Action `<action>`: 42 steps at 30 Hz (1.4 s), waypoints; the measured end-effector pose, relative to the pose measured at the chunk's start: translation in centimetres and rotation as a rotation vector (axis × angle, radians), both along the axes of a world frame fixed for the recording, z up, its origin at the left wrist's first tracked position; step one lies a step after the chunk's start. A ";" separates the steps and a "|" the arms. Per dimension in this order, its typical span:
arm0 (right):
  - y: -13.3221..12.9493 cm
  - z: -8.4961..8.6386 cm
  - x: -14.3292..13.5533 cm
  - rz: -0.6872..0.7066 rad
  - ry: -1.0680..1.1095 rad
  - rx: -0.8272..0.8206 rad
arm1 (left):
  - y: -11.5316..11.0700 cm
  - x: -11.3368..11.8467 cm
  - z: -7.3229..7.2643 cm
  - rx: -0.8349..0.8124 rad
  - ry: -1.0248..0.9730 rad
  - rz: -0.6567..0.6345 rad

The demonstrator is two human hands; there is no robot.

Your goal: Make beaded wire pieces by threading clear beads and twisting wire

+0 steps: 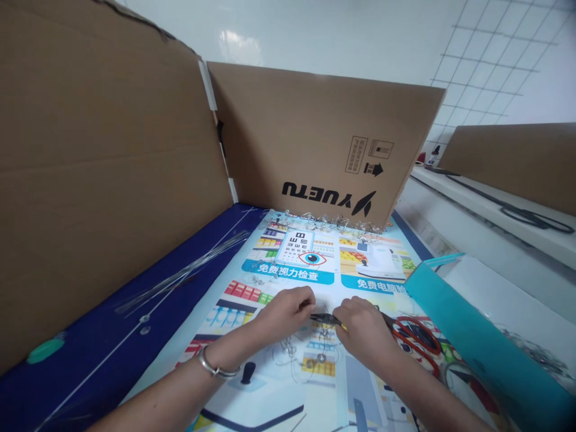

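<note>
My right hand is wrapped round a pair of pliers with dark, narrow jaws and a bit of yellow on the handle. The jaws point left, towards my left hand. That hand is closed in a pinch right by the tips; what sits between its fingers is too small to make out. Below the pliers, thin wire loops with clear beads lie over the printed sheet. Just right of my right hand rest scissors with red-orange handles.
Cardboard panels stand at the back and left. More clear beaded wire pieces line the back panel's foot. A bundle of thin straight wires lies on the blue cloth. At right, an open teal box holds tangled wire pieces.
</note>
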State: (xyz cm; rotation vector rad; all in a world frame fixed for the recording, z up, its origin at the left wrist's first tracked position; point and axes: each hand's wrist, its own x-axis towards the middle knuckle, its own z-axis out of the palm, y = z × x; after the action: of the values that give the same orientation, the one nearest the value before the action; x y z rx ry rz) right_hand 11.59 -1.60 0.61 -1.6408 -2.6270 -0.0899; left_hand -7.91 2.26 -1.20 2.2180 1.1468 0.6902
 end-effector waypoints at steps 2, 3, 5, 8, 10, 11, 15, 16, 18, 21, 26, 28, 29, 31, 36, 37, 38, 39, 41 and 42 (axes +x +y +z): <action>0.0 0.0 0.1 -0.001 0.000 -0.005 | 0.0 0.0 0.1 0.008 -0.004 -0.023; 0.1 -0.1 0.1 -0.001 0.002 -0.008 | -0.1 0.0 0.1 0.015 -0.004 -0.033; 0.1 -0.1 0.2 -0.004 0.009 -0.011 | -0.1 0.0 0.1 0.024 -0.005 -0.043; 0.1 -0.2 0.2 -0.005 0.023 -0.012 | -0.2 0.0 0.2 0.027 -0.003 -0.033; 0.1 -0.2 0.2 -0.008 0.027 -0.014 | -0.3 0.0 0.3 0.032 -0.001 -0.025; 0.1 -0.2 0.2 -0.009 0.025 -0.017 | -0.3 0.0 0.3 0.037 0.001 -0.024; 0.1 0.0 0.0 -0.021 -0.001 -0.026 | -0.4 0.0 0.3 0.070 0.003 -0.025; 0.1 0.0 0.0 -0.023 -0.006 -0.027 | -0.4 0.0 0.2 0.077 0.004 -0.026; 0.1 0.1 0.0 -0.025 -0.013 -0.030 | -0.4 0.0 0.2 0.089 0.009 -0.024; 0.1 0.2 0.0 -0.021 -0.017 -0.027 | -0.4 0.0 0.3 0.099 0.016 -0.019; 0.0 0.3 -0.1 -0.025 -0.036 -0.020 | -0.4 0.0 0.3 0.106 0.019 -0.009; -0.1 0.4 -0.2 -0.034 -0.040 -0.015 | -0.4 -0.1 0.4 0.100 0.019 0.006; -0.1 0.4 -0.2 -0.037 -0.039 -0.011 | -0.4 -0.1 0.4 0.097 0.017 0.017; -0.1 0.5 -0.2 -0.043 -0.035 -0.001 | -0.3 -0.1 0.5 0.097 0.017 0.041; -0.2 0.5 -0.2 -0.031 -0.017 -0.005 | -0.4 0.1 0.4 0.092 0.026 0.068; -0.2 0.6 -0.2 -0.029 -0.016 -0.011 | -0.4 0.1 0.3 0.086 0.022 0.070; -0.2 0.6 -0.2 -0.028 -0.016 -0.018 | -0.4 0.1 0.3 0.079 0.017 0.074; -0.2 0.7 -0.2 -0.030 -0.016 -0.024 | -0.4 0.2 0.3 0.069 0.012 0.078; -0.3 0.8 -0.3 -0.037 -0.018 -0.033 | -0.4 0.3 0.2 0.046 0.004 0.090; -0.3 0.8 -0.4 -0.040 -0.019 -0.034 | -0.4 0.3 0.2 0.034 0.002 0.098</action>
State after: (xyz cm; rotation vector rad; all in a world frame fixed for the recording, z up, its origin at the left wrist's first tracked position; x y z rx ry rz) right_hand 11.19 -1.89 1.40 -1.7117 -2.6244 -0.0628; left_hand -7.60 1.87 -1.04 2.2025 1.2601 0.7531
